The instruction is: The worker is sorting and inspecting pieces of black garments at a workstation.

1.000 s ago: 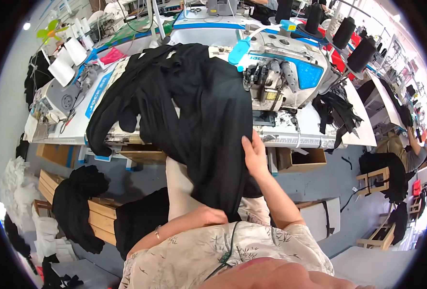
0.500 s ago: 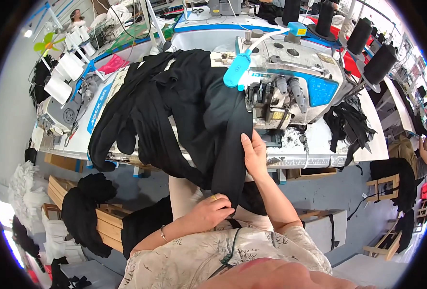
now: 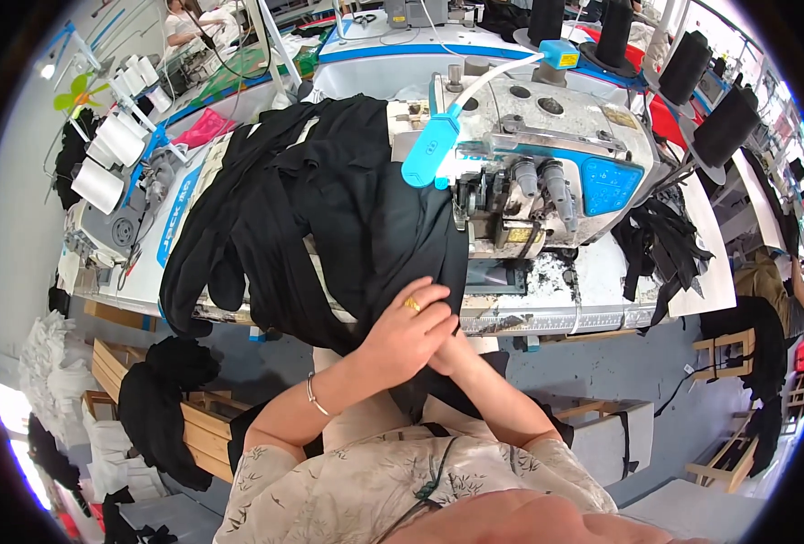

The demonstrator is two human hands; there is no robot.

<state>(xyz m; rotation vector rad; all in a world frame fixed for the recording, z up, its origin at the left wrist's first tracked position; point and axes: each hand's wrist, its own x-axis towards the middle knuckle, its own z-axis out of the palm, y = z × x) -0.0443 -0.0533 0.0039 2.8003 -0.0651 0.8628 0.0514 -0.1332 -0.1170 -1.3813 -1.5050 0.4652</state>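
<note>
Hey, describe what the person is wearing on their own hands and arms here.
The left hand has a gold ring on one finger and a thin silver bracelet at the wrist. Both forearms are bare. Short sleeves of a pale top with a leaf print end above the elbows. The right hand is mostly hidden; no jewellery shows on it.

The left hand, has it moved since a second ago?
Yes. The left hand rose from the lap toward the sewing machine, now covering the right hand on the black fabric.
</note>
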